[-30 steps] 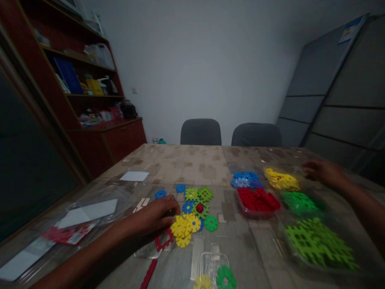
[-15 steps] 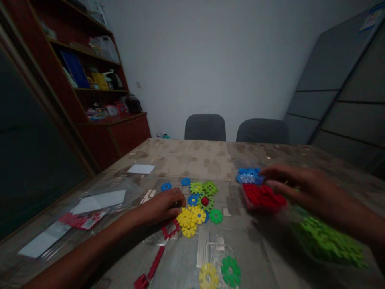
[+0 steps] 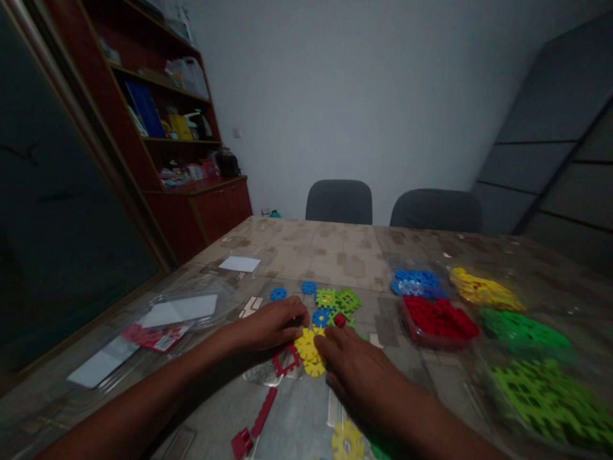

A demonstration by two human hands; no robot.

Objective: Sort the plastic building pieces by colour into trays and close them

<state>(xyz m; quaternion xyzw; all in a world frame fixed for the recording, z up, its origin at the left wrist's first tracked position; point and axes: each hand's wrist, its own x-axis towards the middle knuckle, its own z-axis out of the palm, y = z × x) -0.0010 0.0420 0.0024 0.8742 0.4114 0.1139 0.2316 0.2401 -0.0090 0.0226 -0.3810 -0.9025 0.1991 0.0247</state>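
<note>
Yellow notched plastic discs lie overlapping in a pile between my two hands. My left hand rests at the pile's left side, fingers curled toward the thumb; what they grip is hidden. From the right, my right hand reaches over the pile's edge with bent fingers close together; whatever they hold cannot be seen. Just beyond are a blue disc, light green square pieces and a small red connector. A red square frame lies below my left hand.
At right stand clear trays of blue pieces, red pieces, yellow pieces, green pieces and light green pieces. Clear packaging lies left. A red rod and yellow disc are near.
My right hand has moved left from above the red tray to the yellow discs. My left hand stays beside the pile. The view has turned slightly, showing more trays.
</note>
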